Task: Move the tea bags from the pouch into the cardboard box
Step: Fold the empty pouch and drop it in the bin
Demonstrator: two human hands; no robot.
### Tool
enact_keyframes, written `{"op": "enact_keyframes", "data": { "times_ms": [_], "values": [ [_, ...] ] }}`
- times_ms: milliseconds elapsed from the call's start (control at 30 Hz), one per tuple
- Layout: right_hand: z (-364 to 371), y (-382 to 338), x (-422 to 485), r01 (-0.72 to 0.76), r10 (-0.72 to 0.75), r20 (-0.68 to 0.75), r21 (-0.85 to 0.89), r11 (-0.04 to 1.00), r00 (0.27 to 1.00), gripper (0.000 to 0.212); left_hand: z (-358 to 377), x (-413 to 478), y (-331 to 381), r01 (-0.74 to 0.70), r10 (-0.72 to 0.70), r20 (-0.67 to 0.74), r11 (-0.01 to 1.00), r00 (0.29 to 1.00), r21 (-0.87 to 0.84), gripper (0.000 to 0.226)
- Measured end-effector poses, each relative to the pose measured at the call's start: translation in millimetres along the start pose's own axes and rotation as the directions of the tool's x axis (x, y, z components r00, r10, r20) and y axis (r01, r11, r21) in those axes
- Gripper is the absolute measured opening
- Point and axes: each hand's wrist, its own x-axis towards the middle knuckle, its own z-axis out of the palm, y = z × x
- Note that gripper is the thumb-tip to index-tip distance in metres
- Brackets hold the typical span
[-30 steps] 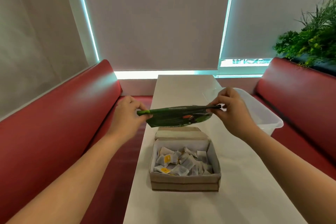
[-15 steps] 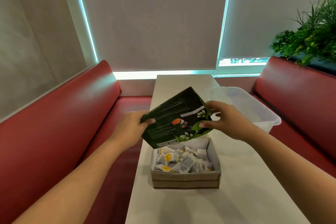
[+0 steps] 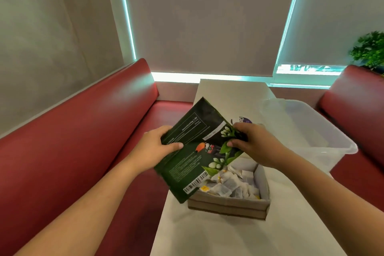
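Observation:
I hold a dark green pouch with a toucan and white flowers printed on it, tilted flat-side toward me above the cardboard box. My left hand grips its left edge and my right hand pinches its right edge. The box sits on the white table and holds several white tea bags, some with yellow tags. The pouch's lower corner covers the box's left side.
A clear plastic tub stands at the table's right, behind my right hand, with a purple-printed item beside it. Red bench seats run along both sides. A green plant sits far right.
The pouch has turned from edge-on and level to face-up toward me, then dropped lower over the box. My view has shifted left and down.

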Motion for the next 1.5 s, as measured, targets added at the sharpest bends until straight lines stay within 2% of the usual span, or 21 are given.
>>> {"op": "enact_keyframes", "data": {
  "times_ms": [67,167,333,433,500,567,700,800,967,1067,1167,1233,1400,1500],
  "values": [
    [15,-8,5,0.065,-0.064,0.086,-0.007,0.998,0.994,0.009,-3,-9,1,0.004,-0.005,-0.031,1.0,1.0,-0.02,0.034],
    [45,-23,14,0.182,-0.176,0.189,-0.014,0.983,0.966,0.016,-10,-29,4,0.028,-0.028,-0.091,1.0,0.995,-0.002,0.038],
    [105,-59,25,0.343,-0.35,0.291,0.078,0.936,0.89,0.016,-45,-88,1,0.189,-0.167,-0.117,0.958,0.979,0.213,0.022],
    [145,-85,27,0.394,-0.422,0.328,0.152,0.907,0.845,0.013,-68,-131,-1,0.339,-0.343,-0.069,0.839,0.937,0.425,0.015],
    [172,-108,24,0.428,-0.48,0.353,0.219,0.877,0.803,0.011,-76,-159,-5,0.403,-0.455,-0.065,0.703,0.888,0.586,0.022],
    [202,-133,17,0.441,-0.527,0.396,0.291,0.849,0.752,0.01,-79,-186,-12,0.439,-0.529,-0.084,0.593,0.844,0.675,0.028],
    [265,-171,-3,0.472,-0.597,0.439,0.368,0.801,0.672,0.016,-73,-244,-43,0.556,-0.632,-0.185,0.459,0.753,0.694,0.023],
    [315,-185,-24,0.491,-0.624,0.489,0.386,0.781,0.609,0.026,-59,-288,-77,0.638,-0.669,-0.262,0.408,0.696,0.653,0.023],
    [392,-184,-67,0.491,-0.583,0.579,0.328,0.807,0.57,0.066,-16,-349,-130,0.818,-0.787,-0.343,0.328,0.514,0.473,0.02],
    [428,-166,-95,0.487,-0.5,0.645,0.218,0.846,0.578,0.067,18,-377,-163,0.909,-0.838,-0.385,0.275,0.386,0.313,0.013],
    [464,-135,-120,0.456,-0.35,0.741,0.067,0.887,0.573,0.066,59,-399,-200,0.955,-0.872,-0.393,0.24,0.291,0.175,0.014],
    [488,-109,-132,0.416,-0.242,0.766,-0.037,0.908,0.595,0.064,87,-411,-225,0.975,-0.896,-0.384,0.2,0.223,0.099,0.017],
    [533,-47,-145,0.256,-0.001,0.72,-0.245,0.935,0.693,0.071,153,-437,-283,0.996,-0.933,-0.358,0.061,0.036,-0.059,0.014],
    [552,-19,-149,0.151,0.097,0.686,-0.292,0.944,0.721,0.078,188,-447,-315,0.992,-0.945,-0.325,0.01,-0.032,-0.126,0.018]
  ]
}}
